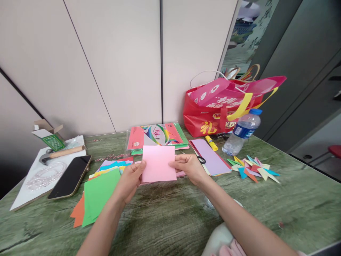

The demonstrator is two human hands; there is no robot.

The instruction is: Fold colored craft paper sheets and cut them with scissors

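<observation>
A square sheet of pink paper (159, 164) is held up above the table between both hands. My left hand (132, 177) pinches its left edge, thumb in front. On the right edge, my right hand (189, 168) grips it the same way, with the fingers partly behind the sheet. More pink paper shows just behind and below it; whether that is also held I cannot tell. Beside my left forearm lie green sheets (100, 193) over orange ones (79, 210). Lilac paper (210, 156) and the black handle of scissors (201, 160) lie beyond my right hand.
Folded paper stars (255, 168), a water bottle (241, 131), a glue stick (211, 143) and a red bag (218, 106) stand or lie right. Paper packs (160, 135) lie at the back. A phone (70, 176), hammer (64, 153), beads (46, 176) and small box (50, 137) are left.
</observation>
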